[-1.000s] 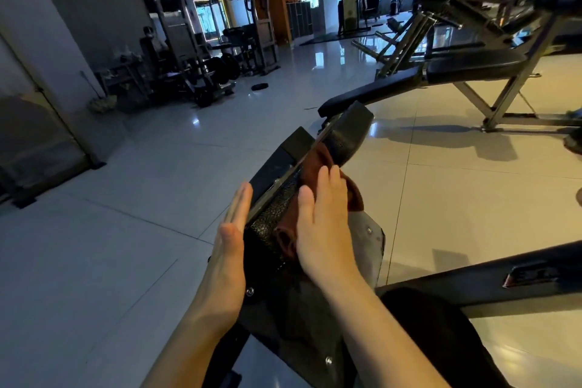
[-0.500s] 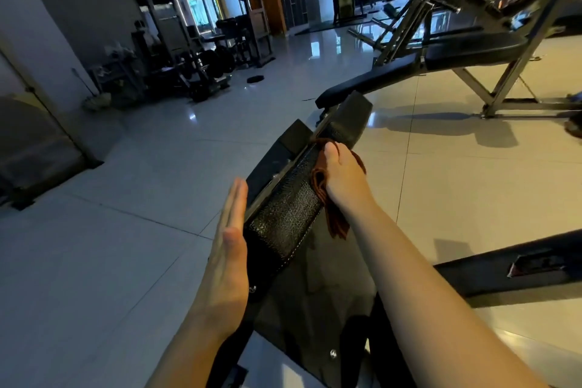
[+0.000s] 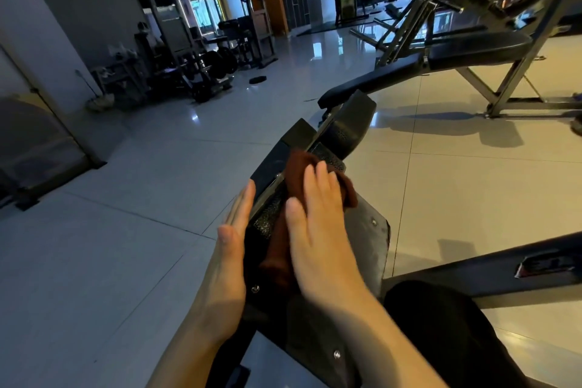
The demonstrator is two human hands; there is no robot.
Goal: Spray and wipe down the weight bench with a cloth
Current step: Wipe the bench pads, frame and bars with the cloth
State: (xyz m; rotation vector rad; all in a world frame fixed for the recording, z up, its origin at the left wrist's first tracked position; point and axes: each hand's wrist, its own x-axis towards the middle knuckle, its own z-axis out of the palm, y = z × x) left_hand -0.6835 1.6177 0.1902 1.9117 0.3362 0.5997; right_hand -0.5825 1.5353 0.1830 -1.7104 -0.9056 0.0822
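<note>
**Cloth pressed flat on the bench pad**

Head view: A brown cloth (image 3: 318, 179) is seen at the centre of the frame, lying on the textured black edge of the weight bench (image 3: 371, 236), which runs from the lower middle up toward the centre. The right hand (image 3: 318, 230) is laid over the cloth with its fingers straight and spread, so the cloth is pressed under the palm rather than gripped; part of the cloth shows beyond the fingertips and part below the thumb. The left hand (image 3: 230, 249) is held flat against the left side of the bench, fingers straight and together, nothing being grasped. A metal strip is seen between the two hands, running up the pad. Bolts are visible on the dark panel beneath the right forearm.

At the upper right of the frame a second bench (image 3: 472, 47) on a metal frame is seen, well apart from the hands. Dark weight racks (image 3: 204, 50) are set at the upper left, on a glossy tiled floor (image 3: 94, 261). A dark trouser leg is seen at the lower right.
</note>
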